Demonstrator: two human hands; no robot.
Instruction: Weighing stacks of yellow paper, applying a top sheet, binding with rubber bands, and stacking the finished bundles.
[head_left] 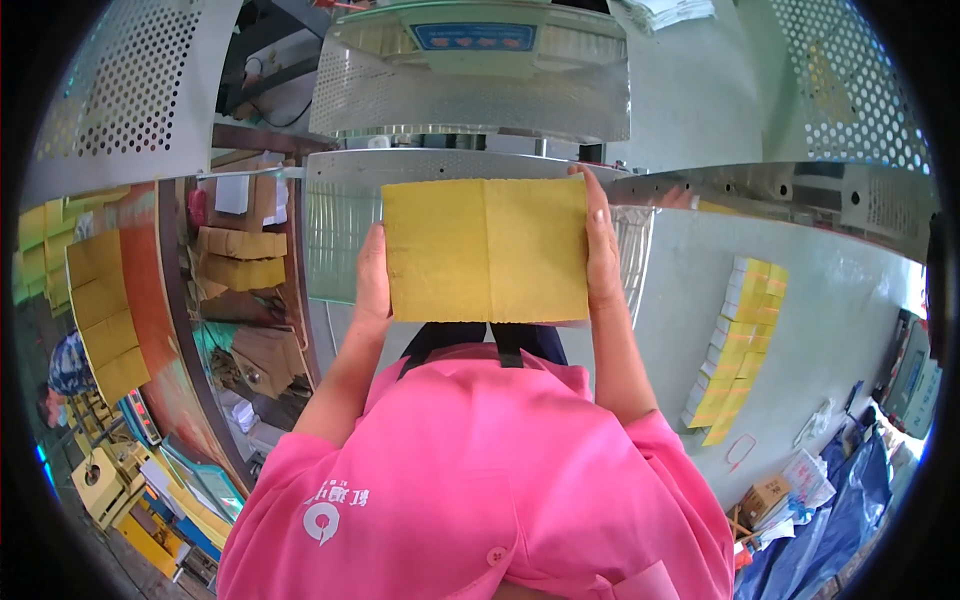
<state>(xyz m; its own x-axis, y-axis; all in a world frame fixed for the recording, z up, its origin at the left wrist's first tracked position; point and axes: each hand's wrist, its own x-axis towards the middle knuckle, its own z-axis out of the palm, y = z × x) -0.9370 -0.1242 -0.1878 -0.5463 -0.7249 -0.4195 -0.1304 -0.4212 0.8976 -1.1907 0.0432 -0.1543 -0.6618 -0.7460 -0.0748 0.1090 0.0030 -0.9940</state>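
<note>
Between my two hands is a rectangular stack of yellow paper, with a seam or crease down its middle. My left hand presses against its left edge. On the opposite edge lies my right hand, its fingers stretched along the side toward the far corner. The stack is held level in front of my body, close to the near edge of a metal machine bed. Its thickness and underside are hidden from this view.
Ahead stands a metal machine cover, flanked by perforated panels. Yellow-and-white bundles line the pale green surface at right. Leftward, a red-brown board carries yellow sheets, beside a shelf with brown paper stacks. Blue sheeting lies lower right.
</note>
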